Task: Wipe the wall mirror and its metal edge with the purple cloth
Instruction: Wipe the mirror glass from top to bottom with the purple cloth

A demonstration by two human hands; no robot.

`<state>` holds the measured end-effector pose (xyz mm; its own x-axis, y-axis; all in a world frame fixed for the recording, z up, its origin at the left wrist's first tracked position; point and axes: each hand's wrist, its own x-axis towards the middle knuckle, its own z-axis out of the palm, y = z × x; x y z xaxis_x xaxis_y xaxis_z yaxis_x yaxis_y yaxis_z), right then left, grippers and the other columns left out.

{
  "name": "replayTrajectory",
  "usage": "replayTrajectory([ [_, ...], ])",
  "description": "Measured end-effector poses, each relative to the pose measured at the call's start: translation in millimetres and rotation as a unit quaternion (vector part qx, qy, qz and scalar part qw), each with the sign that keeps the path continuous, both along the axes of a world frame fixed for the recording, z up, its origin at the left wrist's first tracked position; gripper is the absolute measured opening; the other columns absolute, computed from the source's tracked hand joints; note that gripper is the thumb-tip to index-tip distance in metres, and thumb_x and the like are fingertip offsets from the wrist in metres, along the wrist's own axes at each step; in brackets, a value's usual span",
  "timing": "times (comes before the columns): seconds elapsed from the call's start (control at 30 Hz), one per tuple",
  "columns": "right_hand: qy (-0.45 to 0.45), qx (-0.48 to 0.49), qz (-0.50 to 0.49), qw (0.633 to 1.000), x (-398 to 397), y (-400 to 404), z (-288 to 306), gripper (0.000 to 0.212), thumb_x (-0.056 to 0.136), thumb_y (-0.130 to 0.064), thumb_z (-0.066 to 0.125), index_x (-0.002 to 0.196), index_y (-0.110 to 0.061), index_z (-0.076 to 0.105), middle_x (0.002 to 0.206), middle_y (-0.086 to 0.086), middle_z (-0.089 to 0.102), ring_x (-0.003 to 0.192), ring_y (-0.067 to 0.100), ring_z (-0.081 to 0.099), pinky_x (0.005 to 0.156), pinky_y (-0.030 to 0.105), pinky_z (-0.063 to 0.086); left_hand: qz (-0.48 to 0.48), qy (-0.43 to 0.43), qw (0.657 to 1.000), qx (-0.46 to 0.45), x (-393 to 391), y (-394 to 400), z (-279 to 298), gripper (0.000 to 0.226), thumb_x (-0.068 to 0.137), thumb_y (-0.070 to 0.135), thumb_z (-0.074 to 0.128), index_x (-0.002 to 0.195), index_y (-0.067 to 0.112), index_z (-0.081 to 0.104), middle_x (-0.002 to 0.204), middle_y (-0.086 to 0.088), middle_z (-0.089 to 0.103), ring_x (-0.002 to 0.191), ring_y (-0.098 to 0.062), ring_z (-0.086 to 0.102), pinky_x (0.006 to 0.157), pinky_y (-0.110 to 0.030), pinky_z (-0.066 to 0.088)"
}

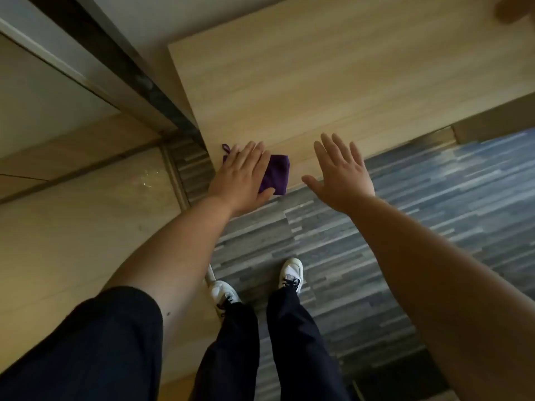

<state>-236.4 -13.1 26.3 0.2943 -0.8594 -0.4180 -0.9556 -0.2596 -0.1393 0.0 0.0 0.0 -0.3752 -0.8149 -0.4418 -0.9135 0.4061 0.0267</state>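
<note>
A folded purple cloth with a small loop lies at the near left corner of a light wooden table. My left hand lies flat on the cloth with straight fingers and covers its left half. To the right of the cloth, my right hand hovers over the table's front edge, fingers spread and holding nothing. The wall mirror fills the upper left, and its dark metal edge runs diagonally down toward the table corner.
Grey striped carpet covers the floor under me, where my legs and white shoes show. A pale glossy panel stands at my left. A blurred shape sits at the top right corner.
</note>
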Motion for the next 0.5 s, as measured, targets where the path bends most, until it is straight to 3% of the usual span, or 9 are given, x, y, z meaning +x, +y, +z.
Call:
replayTrajectory([
  [0.2, 0.006, -0.011, 0.022, 1.0, 2.8, 1.8, -17.2, 0.08, 0.098, -0.063, 0.028, 0.158, -0.013, 0.009, 0.167, 0.006, 0.001, 0.153, 0.022, -0.005, 0.123, 0.043, -0.005, -0.024, -0.016, 0.999, 0.043, 0.2, -2.4, -22.5, 0.089, 0.099, 0.067, 0.021, 0.157, 0.008, -0.009, 0.166, -0.011, -0.011, 0.153, -0.025, -0.012, 0.123, -0.041, -0.008],
  [0.33, 0.016, -0.014, 0.03, 0.999, 8.7, -0.2, -25.2, 0.078, 0.099, -0.062, 0.029, 0.158, -0.014, 0.01, 0.167, 0.006, 0.001, 0.153, 0.021, -0.005, 0.122, 0.042, -0.006, -0.026, -0.003, 0.999, 0.025, 4.0, -1.6, -31.9, 0.089, 0.098, 0.068, 0.02, 0.158, 0.008, -0.007, 0.166, -0.011, -0.009, 0.153, -0.025, -0.011, 0.123, -0.041, -0.007],
  [0.5, 0.009, -0.014, 0.027, 0.999, 14.1, 3.1, -35.0, 0.078, 0.099, -0.063, 0.028, 0.158, -0.015, 0.012, 0.167, 0.005, 0.001, 0.153, 0.021, -0.006, 0.123, 0.043, -0.005, -0.032, 0.038, 0.998, -0.029, 8.6, 1.2, -38.2, 0.089, 0.094, 0.067, 0.023, 0.157, 0.006, 0.012, 0.163, -0.013, 0.017, 0.149, -0.03, 0.014, 0.123, -0.046, 0.01],
])
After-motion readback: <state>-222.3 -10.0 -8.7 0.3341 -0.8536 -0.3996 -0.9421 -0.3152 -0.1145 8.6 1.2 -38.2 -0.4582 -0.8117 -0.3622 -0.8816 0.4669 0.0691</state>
